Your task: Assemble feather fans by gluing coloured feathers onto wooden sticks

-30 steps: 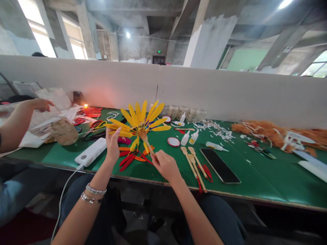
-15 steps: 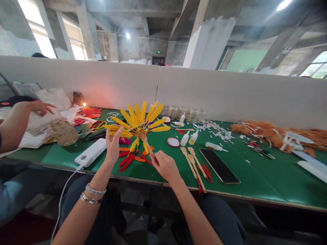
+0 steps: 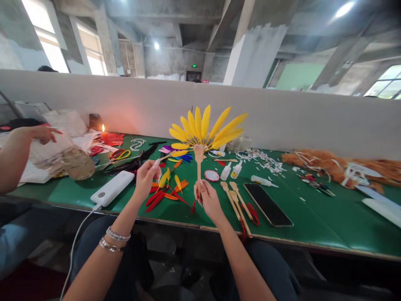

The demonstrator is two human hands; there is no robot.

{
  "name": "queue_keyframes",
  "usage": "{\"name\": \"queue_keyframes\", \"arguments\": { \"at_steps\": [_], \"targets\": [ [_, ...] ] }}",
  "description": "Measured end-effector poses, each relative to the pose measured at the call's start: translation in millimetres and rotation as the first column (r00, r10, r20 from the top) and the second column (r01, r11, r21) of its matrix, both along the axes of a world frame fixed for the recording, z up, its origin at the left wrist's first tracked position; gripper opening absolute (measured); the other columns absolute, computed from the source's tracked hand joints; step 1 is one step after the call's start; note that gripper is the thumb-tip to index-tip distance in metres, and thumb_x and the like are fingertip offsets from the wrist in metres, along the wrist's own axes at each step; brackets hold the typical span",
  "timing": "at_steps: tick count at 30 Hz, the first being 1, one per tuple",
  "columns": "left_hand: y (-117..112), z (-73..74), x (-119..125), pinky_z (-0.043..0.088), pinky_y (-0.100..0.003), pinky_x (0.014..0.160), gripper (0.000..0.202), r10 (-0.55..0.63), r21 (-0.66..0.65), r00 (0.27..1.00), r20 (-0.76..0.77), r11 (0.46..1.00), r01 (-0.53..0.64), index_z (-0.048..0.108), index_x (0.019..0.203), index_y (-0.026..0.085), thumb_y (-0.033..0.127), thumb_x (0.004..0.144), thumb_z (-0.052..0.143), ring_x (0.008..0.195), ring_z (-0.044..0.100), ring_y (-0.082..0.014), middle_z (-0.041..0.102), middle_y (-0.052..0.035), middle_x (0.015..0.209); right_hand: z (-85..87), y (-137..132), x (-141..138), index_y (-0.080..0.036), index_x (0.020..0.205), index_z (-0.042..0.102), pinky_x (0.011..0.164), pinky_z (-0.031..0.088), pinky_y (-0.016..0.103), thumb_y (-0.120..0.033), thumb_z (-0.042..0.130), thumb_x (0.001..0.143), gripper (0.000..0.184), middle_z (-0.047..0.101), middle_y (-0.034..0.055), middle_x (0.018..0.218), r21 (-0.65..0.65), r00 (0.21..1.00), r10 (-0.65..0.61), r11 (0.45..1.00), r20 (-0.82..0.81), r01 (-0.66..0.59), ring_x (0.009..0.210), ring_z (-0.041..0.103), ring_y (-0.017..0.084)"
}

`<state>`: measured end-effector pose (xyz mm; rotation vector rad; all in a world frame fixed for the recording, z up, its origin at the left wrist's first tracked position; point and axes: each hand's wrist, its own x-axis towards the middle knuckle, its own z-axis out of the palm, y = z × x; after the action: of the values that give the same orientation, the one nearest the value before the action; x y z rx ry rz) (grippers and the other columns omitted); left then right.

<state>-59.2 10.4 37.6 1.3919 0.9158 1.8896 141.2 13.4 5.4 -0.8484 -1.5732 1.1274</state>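
My right hand (image 3: 206,196) is closed around the wooden handle of a yellow feather fan (image 3: 205,127), held upright above the table with its feathers spread. A red tassel hangs by the handle's lower end. To the left, my left hand (image 3: 145,177) pinches what looks like the quill of a single yellow feather (image 3: 178,153), its tip pointing toward the fan. Below and between my hands lie red feathers (image 3: 155,201), with orange and yellow ones on them. Several bare wooden handles (image 3: 230,198) with red cords rest right of my right hand.
A phone (image 3: 268,205), glue bottles (image 3: 226,171) and white scraps (image 3: 266,161) lie to the right. On the left are a power bank (image 3: 112,189), scissors (image 3: 120,154), a jar (image 3: 77,163) and a lit candle (image 3: 103,128). Another person's hand (image 3: 44,133) is at far left.
My right hand has turned the fan upright and moved it right and up, away from my left hand. My left hand has shifted slightly right, off the fan's feathers, with a single feather at its fingertips.
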Motion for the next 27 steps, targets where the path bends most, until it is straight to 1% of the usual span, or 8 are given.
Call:
{"name": "queue_keyframes", "arguments": {
  "at_steps": [3,6,9,12,16,21,24,27],
  "targets": [
    [-4,-1.4,7,0.038,-0.02,0.043,0.037,-0.274,-0.205,0.929,-0.248,0.952,0.227,0.054,0.054,0.014,0.044,0.077,0.057,0.041,0.046,-0.0084,0.053,-0.0007,0.047,-0.5,0,-2,-0.019,0.066,0.044,0.034,0.025,0.019,-0.053,0.038,0.085,0.039,0.039,-0.0055,0.051,-0.074,0.994,0.062,0.995,-0.087,-0.069,0.038,0.033,0.006],
    [-6,-4.2,17,0.044,-0.022,0.053,0.028,-0.453,-0.361,0.814,-0.365,0.874,0.325,0.065,0.072,0.014,0.041,0.076,0.06,0.058,0.056,-0.0128,0.064,-0.006,0.068,-1.9,1,-2,-0.019,0.068,0.045,0.032,0.026,0.018,-0.054,0.039,0.084,0.039,0.039,-0.0057,0.05,-0.107,0.984,0.108,0.987,-0.14,-0.123,0.038,0.032,0.006],
    [-4,-10.7,28,0.047,-0.022,0.061,0.034,-0.387,-0.317,0.872,-0.301,0.902,0.291,0.064,0.097,0.016,0.04,0.074,0.062,0.077,0.06,-0.0162,0.066,-0.0078,0.088,-2.1,1,-3,-0.019,0.068,0.046,0.031,0.025,0.017,-0.055,0.04,0.083,0.039,0.04,-0.0056,0.049,-0.128,0.984,0.117,0.983,-0.137,-0.135,0.038,0.031,0.006],
    [0,-18.7,37,0.05,-0.024,0.068,0.042,-0.355,-0.253,0.913,-0.2,0.919,0.302,0.061,0.107,0.017,0.038,0.071,0.065,0.089,0.059,-0.0184,0.065,-0.0088,0.099,-2.6,-1,-5,-0.019,0.068,0.047,0.033,0.027,0.017,-0.056,0.041,0.082,0.04,0.042,-0.0048,0.05,-0.133,0.989,0.123,0.982,-0.086,-0.134,0.039,0.034,0.006],
    [2,-23.7,43,0.051,-0.031,0.076,0.038,-0.343,-0.233,0.93,-0.131,0.923,0.308,0.066,0.099,0.014,0.04,0.071,0.065,0.087,0.062,-0.0207,0.068,-0.0089,0.091,-6.2,-4,-12,-0.019,0.067,0.049,0.037,0.031,0.019,-0.056,0.04,0.082,0.041,0.045,-0.0038,0.051,-0.112,0.987,0.161,0.981,-0.007,-0.161,0.041,0.038,0.007],
    [0,-17.7,38,0.053,-0.029,0.066,0.032,-0.248,-0.235,0.957,-0.148,0.949,0.209,0.07,0.084,0.014,0.042,0.072,0.063,0.07,0.064,-0.02,0.07,-0.0072,0.076,-0.7,-2,-5,-0.016,0.073,0.058,0.046,0.039,0.022,-0.05,0.043,0.083,0.038,0.054,-0.0003,0.062,-0.043,0.955,0.236,0.972,0.179,-0.232,0.052,0.048,0.01],
    [-4,-14.0,35,0.054,-0.029,0.062,0.031,-0.313,-0.27,0.935,-0.166,0.926,0.263,0.07,0.084,0.014,0.042,0.072,0.063,0.066,0.064,-0.0195,0.069,-0.0065,0.073,8.7,3,12,-0.017,0.08,0.057,0.058,0.043,0.024,-0.047,0.042,0.084,0.034,0.058,0.0017,0.075,0.108,0.975,0.087,0.988,0.205,-0.11,0.066,0.053,0.012],
    [-8,-13.7,35,0.054,-0.029,0.058,0.029,-0.491,-0.366,0.848,-0.199,0.84,0.401,0.07,0.082,0.015,0.042,0.073,0.062,0.062,0.064,-0.0194,0.069,-0.0067,0.071,13.7,8,26,-0.019,0.087,0.052,0.059,0.043,0.025,-0.045,0.045,0.083,0.027,0.055,0.0018,0.081,0.228,0.988,-0.119,0.969,0.1,0.093,0.066,0.051,0.012]
  ]
}}
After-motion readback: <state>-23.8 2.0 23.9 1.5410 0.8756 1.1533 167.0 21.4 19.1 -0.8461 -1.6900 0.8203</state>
